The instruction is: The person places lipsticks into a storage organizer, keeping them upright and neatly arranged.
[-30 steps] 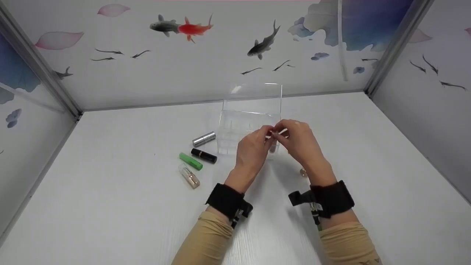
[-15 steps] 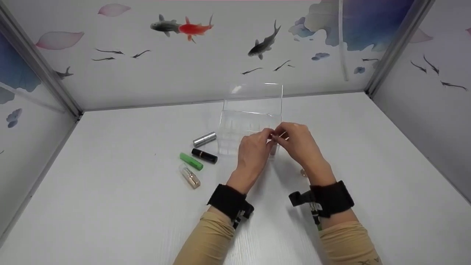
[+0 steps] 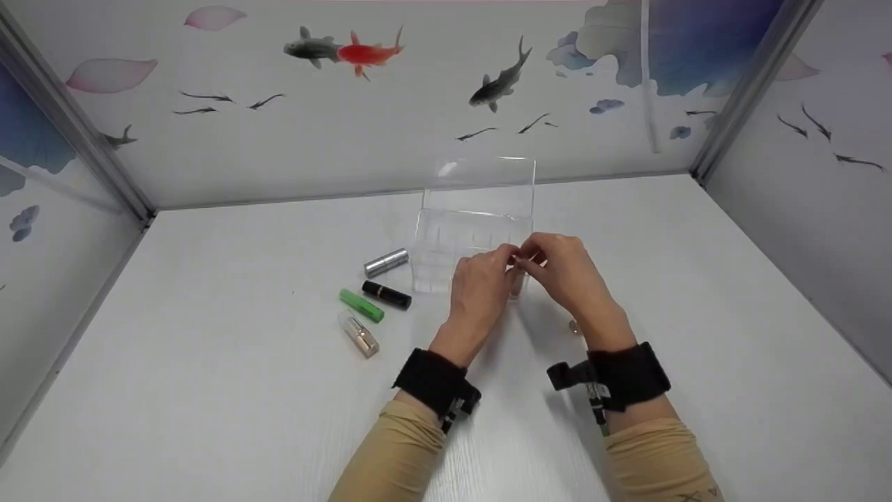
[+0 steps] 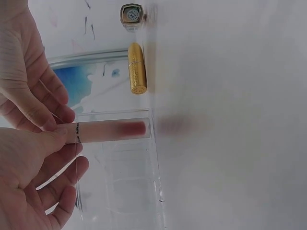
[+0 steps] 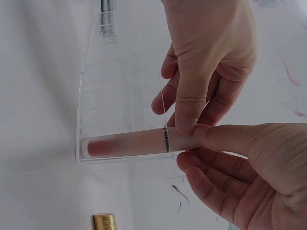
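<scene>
A pale pink lip gloss tube (image 5: 127, 143) with a dark red end stands in the right-hand corner compartment of the clear organizer (image 4: 127, 191). My left hand (image 3: 477, 282) pinches the tube's upper end between thumb and fingers. Opposite it, my right hand (image 3: 561, 268) pinches the same end, its thumb tip close against the left thumb. In the right wrist view, the tube's dark lettering lies level with the organizer's front top edge, and the red end is down at the base. Both hands largely cover the tube in the head view.
Left of the organizer lie a silver lipstick tube (image 3: 387, 263), a black lipstick tube (image 3: 387, 295), a green tube (image 3: 362, 305) and a clear-capped gold tube (image 3: 359, 336). A gold lipstick (image 4: 137, 69) and a square-topped ornate tube (image 4: 132, 17) are on the right. A printed wall stands behind.
Both hands have lowered slightly towards the organizer's front corner, with the lip gloss tube between them, then held nearly still. The other tubes have stayed in place.
</scene>
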### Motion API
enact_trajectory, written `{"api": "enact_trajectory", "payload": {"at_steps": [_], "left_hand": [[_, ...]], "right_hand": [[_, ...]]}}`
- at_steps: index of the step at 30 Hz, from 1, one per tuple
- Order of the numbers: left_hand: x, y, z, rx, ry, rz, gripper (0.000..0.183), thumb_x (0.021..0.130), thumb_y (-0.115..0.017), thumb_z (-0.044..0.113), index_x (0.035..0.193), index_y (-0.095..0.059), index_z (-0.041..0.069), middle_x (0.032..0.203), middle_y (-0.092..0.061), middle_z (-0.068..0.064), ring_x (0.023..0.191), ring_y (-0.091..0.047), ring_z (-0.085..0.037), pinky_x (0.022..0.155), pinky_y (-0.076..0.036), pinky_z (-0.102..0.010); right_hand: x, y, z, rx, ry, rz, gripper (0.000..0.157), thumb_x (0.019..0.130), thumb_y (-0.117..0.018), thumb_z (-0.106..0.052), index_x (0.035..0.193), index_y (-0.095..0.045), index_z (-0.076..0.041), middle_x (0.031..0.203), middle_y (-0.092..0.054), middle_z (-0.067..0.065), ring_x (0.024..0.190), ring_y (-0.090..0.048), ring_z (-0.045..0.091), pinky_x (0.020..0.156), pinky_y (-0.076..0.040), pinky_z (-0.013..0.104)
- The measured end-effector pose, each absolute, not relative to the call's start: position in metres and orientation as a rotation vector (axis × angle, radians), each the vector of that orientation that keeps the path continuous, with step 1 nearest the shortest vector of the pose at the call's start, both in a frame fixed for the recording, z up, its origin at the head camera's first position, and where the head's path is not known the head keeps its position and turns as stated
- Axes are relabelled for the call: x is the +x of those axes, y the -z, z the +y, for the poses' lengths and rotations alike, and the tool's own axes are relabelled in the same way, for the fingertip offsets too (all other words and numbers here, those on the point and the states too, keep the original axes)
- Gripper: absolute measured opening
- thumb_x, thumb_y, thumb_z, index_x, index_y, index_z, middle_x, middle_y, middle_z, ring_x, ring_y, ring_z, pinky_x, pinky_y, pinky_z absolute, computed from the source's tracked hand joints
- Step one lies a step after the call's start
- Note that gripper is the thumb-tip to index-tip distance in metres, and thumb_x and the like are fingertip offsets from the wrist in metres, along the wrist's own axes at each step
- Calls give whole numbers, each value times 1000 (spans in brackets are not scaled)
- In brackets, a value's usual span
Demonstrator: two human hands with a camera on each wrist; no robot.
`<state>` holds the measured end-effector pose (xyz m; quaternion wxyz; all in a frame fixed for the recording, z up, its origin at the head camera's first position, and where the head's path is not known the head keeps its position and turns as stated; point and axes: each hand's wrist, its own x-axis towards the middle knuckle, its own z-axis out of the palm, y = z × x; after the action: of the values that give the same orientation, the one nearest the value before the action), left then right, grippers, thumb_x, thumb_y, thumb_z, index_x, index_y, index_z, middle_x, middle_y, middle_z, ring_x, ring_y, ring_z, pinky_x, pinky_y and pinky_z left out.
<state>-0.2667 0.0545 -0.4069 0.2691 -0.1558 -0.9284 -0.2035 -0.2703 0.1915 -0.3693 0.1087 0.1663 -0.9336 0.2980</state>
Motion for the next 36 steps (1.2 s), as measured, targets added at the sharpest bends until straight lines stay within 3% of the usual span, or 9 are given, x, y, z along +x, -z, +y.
{"api": "enact_trajectory", "payload": {"at_steps": [14,26,30,36], "left_hand": [[-266,408,54,-444,558,-2487,19,90,-73,26,107,-71,19,93,-79,6,79,-74,-12,68,-55,-29],[-267,407,54,-454,594,-2458,18,90,-73,26,106,-71,18,94,-79,6,80,-74,-13,68,-54,-29],[-264,402,56,-444,617,-2432,15,93,-71,26,106,-71,18,93,-78,5,80,-73,-13,69,-54,-28],[-253,392,66,-478,611,-2402,18,93,-71,23,111,-69,21,105,-75,7,96,-70,-12,79,-56,-26]], "right_hand": [[-268,366,197,508,-871,-2799,13,92,-70,-5,104,-72,-1,101,-76,15,91,-71,31,80,-57,45],[-266,361,204,514,-892,-2864,18,93,-70,-11,109,-71,-3,105,-75,13,91,-72,29,67,-58,36],[-264,356,211,475,-880,-2898,23,94,-69,-11,115,-68,-2,112,-73,17,99,-71,33,79,-59,44],[-258,344,232,380,-863,-3006,33,96,-65,-12,128,-61,-2,124,-68,22,113,-67,38,95,-54,54]]}}
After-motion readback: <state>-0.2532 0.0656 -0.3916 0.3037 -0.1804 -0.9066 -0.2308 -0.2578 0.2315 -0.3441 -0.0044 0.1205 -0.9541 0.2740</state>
